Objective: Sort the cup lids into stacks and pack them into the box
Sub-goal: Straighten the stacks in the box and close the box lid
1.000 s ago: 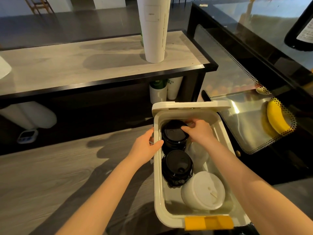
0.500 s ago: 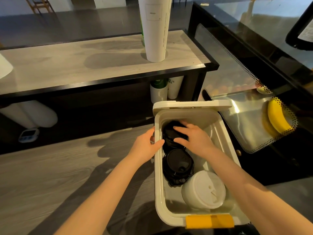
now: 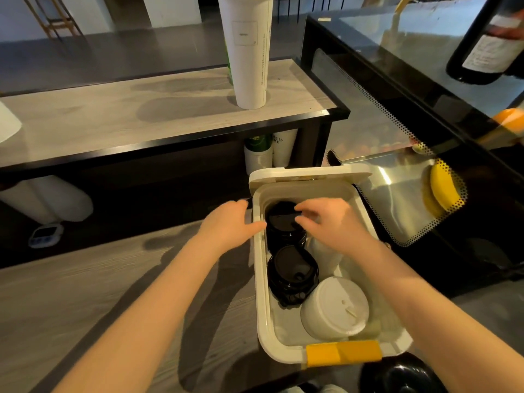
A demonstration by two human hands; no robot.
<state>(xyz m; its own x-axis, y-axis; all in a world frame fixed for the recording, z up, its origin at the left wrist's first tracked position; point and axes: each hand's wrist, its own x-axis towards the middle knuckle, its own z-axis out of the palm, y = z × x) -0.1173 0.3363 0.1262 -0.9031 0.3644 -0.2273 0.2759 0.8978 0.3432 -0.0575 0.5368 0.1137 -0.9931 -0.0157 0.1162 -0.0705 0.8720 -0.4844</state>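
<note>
Entry, packing step.

1. Fingers of my right hand [image 3: 309, 207]: spread, lightly bent, nothing held between them. They hung over the top of the far stack of black plastic cup lids [image 3: 283, 222]. Motion blur kept me from telling whether the tips touched it.
2. My right hand [image 3: 336, 229]: one, reaching inside the box from the right.
3. My left hand [image 3: 226, 228]: one, flat against the outside of the left wall with the thumb laid over the rim, steadying rather than gripping.
4. Black lid stacks: two, the far one and a near stack of black plastic cup lids [image 3: 292, 276], in a row along the left wall and touching or nearly so.
5. White lid stacks: one plain stack of white plastic cup lids [image 3: 334, 307], tilted, at the near right. A pale shape beneath my right wrist may have been another; too hidden to count.
6. White rectangular plastic box [image 3: 262, 307]: one, hinged cover raised at the far end, one yellow latch [image 3: 343, 353] at the near end.

Step, as I judged it: sorting looked finished and packing nearly so; I was settling the far black stack. The next move called for pressing that stack level, righting the tilted white one, then closing the cover.

Beyond the box: one tall white paper cup [image 3: 249, 52] on the shelf, one yellow banana [image 3: 442, 191] behind glass.
</note>
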